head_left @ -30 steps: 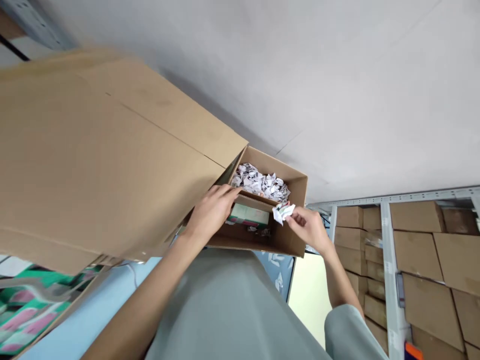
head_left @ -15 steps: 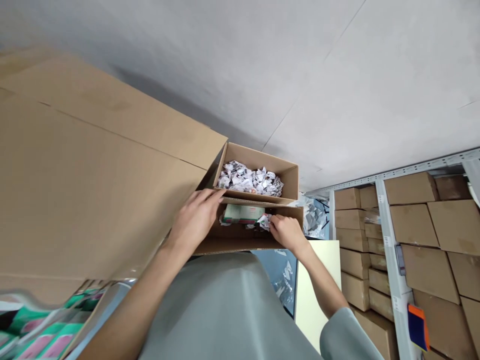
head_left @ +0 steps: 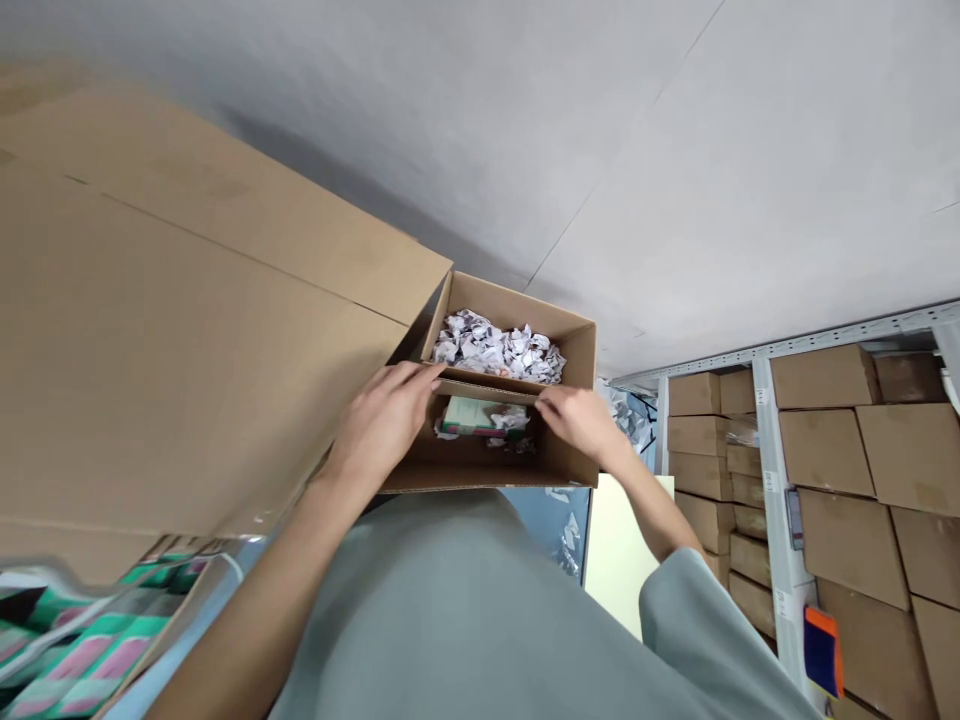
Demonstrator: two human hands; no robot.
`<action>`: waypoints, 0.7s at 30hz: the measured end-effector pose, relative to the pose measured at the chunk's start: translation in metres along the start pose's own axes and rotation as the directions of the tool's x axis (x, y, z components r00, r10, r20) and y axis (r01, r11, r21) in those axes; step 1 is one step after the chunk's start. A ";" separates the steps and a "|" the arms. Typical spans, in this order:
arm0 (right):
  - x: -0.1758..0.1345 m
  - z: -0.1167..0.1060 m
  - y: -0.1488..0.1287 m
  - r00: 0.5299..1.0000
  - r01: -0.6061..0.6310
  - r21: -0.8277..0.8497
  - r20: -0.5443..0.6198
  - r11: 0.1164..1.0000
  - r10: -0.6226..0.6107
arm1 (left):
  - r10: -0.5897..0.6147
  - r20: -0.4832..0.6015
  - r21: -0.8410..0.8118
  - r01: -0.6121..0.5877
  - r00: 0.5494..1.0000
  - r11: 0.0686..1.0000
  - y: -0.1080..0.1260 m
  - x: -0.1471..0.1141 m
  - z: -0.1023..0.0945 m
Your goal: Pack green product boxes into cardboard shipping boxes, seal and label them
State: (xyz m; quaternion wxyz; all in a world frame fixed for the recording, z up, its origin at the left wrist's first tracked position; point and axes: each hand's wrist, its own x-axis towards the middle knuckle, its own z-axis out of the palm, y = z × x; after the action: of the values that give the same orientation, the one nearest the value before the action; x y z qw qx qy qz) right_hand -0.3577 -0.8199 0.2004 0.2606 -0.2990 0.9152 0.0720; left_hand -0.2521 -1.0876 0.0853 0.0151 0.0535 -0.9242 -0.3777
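Note:
A narrow open cardboard box (head_left: 480,478) is right in front of my body. Inside lies a pale green carton with a pink stripe (head_left: 466,414), crumpled paper (head_left: 510,418) on its right end and scraps beside it. My left hand (head_left: 388,415) is closed over the box's left end, fingertips at the far rim. At the right, my right hand (head_left: 576,420) has its fingers curled on the same far rim. Just beyond, touching or nearly so, stands a second open cardboard box (head_left: 577,355) holding a heap of crumpled paper (head_left: 499,345).
A large cardboard box (head_left: 195,350) rises on the left. Green and pink packages (head_left: 97,650) lie at lower left. Metal shelving (head_left: 772,470) with stacked cartons (head_left: 855,515) stands right, near a pale yellow board (head_left: 626,560). A grey wall (head_left: 450,130) is behind.
My right hand has let go of crumpled paper inside the near box and moved up to its far rim. The paper now rests on the green carton. My left hand has shifted slightly upward.

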 end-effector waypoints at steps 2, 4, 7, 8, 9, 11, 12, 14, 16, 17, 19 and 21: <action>0.030 -0.010 0.021 0.996 -0.032 0.000 -0.081 1.000 0.031 | -0.009 -0.013 -0.007 0.009 1.000 1.000 -0.001 0.000 0.002; 0.072 -0.011 0.039 0.996 -0.078 -0.049 -0.036 0.996 0.077 | -0.012 -0.025 -0.006 0.012 1.000 1.000 -0.002 0.001 0.003; 0.141 0.002 0.052 0.977 -0.155 -0.174 0.116 0.972 0.177 | -0.008 -0.027 0.010 0.008 1.000 1.000 -0.005 0.001 0.005; 0.161 0.009 0.052 0.974 -0.148 -0.185 0.142 0.972 0.175 | -0.004 -0.026 0.016 0.004 1.000 1.000 -0.006 0.002 0.005; 0.179 0.016 0.051 0.969 -0.143 -0.192 0.174 0.971 0.177 | 0.001 -0.025 0.022 0.000 1.000 1.000 -0.006 0.002 0.005; 0.205 0.030 0.048 0.957 -0.131 -0.196 0.233 0.972 0.176 | 0.006 -0.027 0.034 -0.005 1.000 0.999 -0.006 0.002 0.004; 0.214 0.036 0.048 0.949 -0.130 -0.200 0.258 0.971 0.180 | 0.004 -0.030 0.039 -0.002 1.000 0.999 -0.006 0.002 0.003; 0.225 0.046 0.051 0.936 -0.133 -0.207 0.295 0.969 0.192 | -0.002 -0.034 0.044 0.003 0.999 0.999 -0.005 0.001 0.001; 0.231 0.055 0.059 0.933 -0.146 -0.210 0.297 0.967 0.205 | -0.003 -0.040 0.041 0.005 0.999 0.999 -0.004 0.000 0.000; 0.232 0.059 0.064 0.935 -0.153 -0.208 0.285 0.966 0.209 | -0.003 -0.043 0.042 0.005 0.999 0.999 -0.004 0.000 0.000; 0.233 0.068 0.074 0.949 -0.163 -0.187 0.238 0.969 0.205 | -0.007 -0.049 0.047 0.009 0.999 0.999 -0.004 -0.001 0.000; 0.234 0.079 0.082 0.973 -0.156 -0.132 0.150 0.979 0.176 | -0.010 -0.056 0.053 0.013 0.998 0.998 -0.004 -0.001 0.000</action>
State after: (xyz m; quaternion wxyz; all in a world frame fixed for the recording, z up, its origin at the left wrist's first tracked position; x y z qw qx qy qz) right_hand -0.5316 -0.8500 0.0091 0.3082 -0.2295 0.9071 0.1718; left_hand -0.2504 -1.0899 0.0823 0.0375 0.0696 -0.9330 -0.3512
